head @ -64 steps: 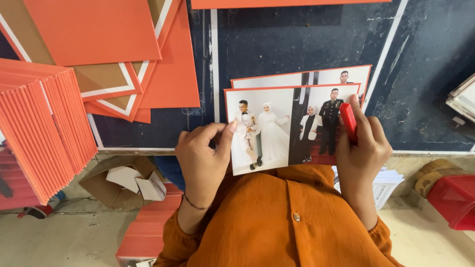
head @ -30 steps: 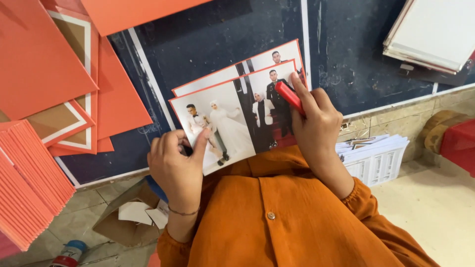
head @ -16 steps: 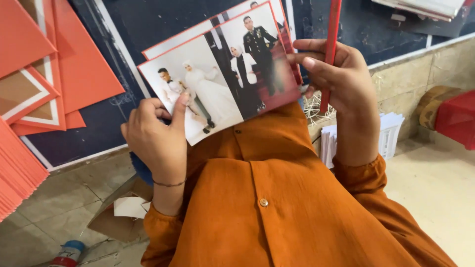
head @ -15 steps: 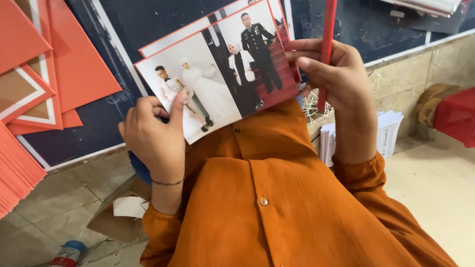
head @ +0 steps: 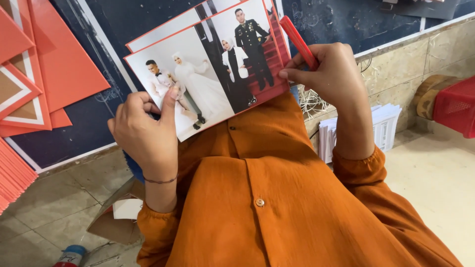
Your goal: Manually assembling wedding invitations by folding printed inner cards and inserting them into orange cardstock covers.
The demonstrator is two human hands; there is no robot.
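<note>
A stack of red-bordered photo prints [head: 213, 69] showing people in formal dress rests against my orange shirt. My left hand [head: 146, 133] grips the prints' lower left corner, thumb laid over the picture. My right hand [head: 329, 74] holds the right edge with its fingertips and also pinches a slim red stick-shaped tool [head: 298, 40] that points up and left. A second print peeks out behind the top one.
A dark blue work surface [head: 123, 29] lies ahead with orange card sheets [head: 54, 64] at the left. On the tiled floor sit a torn cardboard box [head: 118, 217], a white paper stack [head: 381, 128], a red crate [head: 455, 106] and a bottle cap [head: 71, 254].
The camera swung right and down and the prints tilted toward my chest. The red tool went from upright to slanted in my right hand. Both hands keep their hold.
</note>
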